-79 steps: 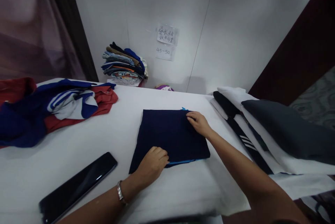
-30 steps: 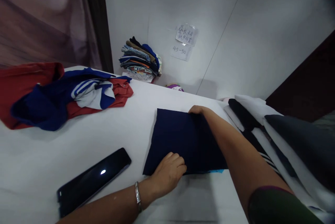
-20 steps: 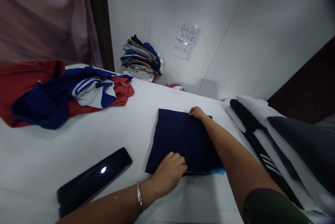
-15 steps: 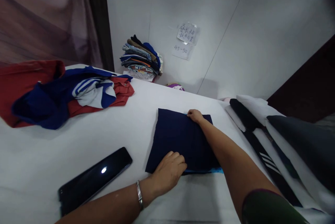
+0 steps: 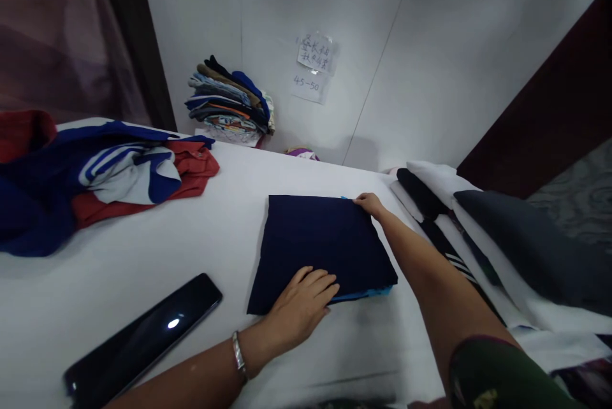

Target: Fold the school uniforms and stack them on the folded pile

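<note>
A folded navy garment (image 5: 306, 237) lies as a flat rectangle on the white table. A strip of bright blue cloth (image 5: 368, 293) peeps out under its near edge, with a small bit at the far edge. My left hand (image 5: 302, 304), with a metal bracelet on the wrist, rests on the near edge, fingers stretched over the cloth. At the far right corner my right hand (image 5: 370, 204) pinches the garment's edge; its fingertips are partly hidden.
A black phone (image 5: 143, 342) lies at the near left. Red, blue and white clothes (image 5: 129, 173) are heaped at the left. A stack of folded clothes (image 5: 232, 103) stands by the wall, below and left of paper notes (image 5: 313, 68). Folded dark and white clothes (image 5: 502, 250) line the right.
My right hand has shifted along the far edge to the right corner. The fingers of my left hand have straightened on the cloth. The view has turned to the right.
</note>
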Motion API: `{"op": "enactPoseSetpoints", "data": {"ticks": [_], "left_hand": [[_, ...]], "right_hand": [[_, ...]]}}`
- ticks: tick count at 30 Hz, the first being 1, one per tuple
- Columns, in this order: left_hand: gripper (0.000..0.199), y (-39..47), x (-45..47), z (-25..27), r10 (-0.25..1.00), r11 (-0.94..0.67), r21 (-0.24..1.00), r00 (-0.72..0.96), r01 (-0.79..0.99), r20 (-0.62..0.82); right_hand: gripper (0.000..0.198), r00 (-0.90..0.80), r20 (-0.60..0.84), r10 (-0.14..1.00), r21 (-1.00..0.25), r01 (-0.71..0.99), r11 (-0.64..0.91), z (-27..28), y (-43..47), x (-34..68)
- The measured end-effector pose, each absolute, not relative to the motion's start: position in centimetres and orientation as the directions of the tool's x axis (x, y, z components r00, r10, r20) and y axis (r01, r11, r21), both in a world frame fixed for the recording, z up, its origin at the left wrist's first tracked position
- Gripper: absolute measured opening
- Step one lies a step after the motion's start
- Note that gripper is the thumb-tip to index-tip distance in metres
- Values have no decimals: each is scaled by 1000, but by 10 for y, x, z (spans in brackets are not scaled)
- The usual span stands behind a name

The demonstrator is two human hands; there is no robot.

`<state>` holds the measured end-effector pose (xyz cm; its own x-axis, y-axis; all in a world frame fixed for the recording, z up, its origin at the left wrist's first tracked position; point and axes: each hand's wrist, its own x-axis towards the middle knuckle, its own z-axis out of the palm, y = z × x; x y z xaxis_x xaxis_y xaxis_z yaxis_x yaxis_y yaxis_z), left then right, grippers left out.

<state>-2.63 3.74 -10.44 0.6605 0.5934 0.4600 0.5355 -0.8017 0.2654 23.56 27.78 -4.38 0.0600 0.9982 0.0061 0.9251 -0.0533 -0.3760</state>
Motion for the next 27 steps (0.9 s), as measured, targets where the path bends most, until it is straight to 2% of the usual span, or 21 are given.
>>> {"op": "enactPoseSetpoints", "data": {"ticks": [3,6,11,13,15,17,18,20,23,27], "left_hand": [[40,41,-26,-112,591,-804,244,689,542,419],[35,42,-26,-113,589,-806,230,698,546,407],[35,42,-26,-109,577,-815,226,708,534,408],[35,41,-26,-108,577,-815,228,706,533,410],[35,41,-27,-108,574,-816,223,707,533,412],[34,42,-27,-108,574,-816,220,711,534,406],[34,42,-27,-109,576,-815,218,712,536,402],[34,43,-27,-110,572,-817,205,717,538,399],[36,43,-28,-111,556,-827,172,734,535,391],[36,41,-29,-104,549,-833,149,767,532,332]], "right_hand": [[24,114,53,992,-402,912,-83,-56,277,231],[23,133,42,990,-416,903,-104,-64,277,229],[44,114,43,993,-456,886,-82,-43,263,235],[48,56,107,993,-473,881,1,-28,241,233],[49,-84,229,970,-464,866,185,-20,208,226],[54,-267,327,907,-397,831,388,-24,171,220],[58,-317,312,896,-362,832,420,-32,155,217],[66,-290,187,938,-326,883,338,-52,130,217],[71,-165,16,986,-341,926,160,-83,118,225],[76,-162,26,986,-411,898,158,-99,124,233]]}}
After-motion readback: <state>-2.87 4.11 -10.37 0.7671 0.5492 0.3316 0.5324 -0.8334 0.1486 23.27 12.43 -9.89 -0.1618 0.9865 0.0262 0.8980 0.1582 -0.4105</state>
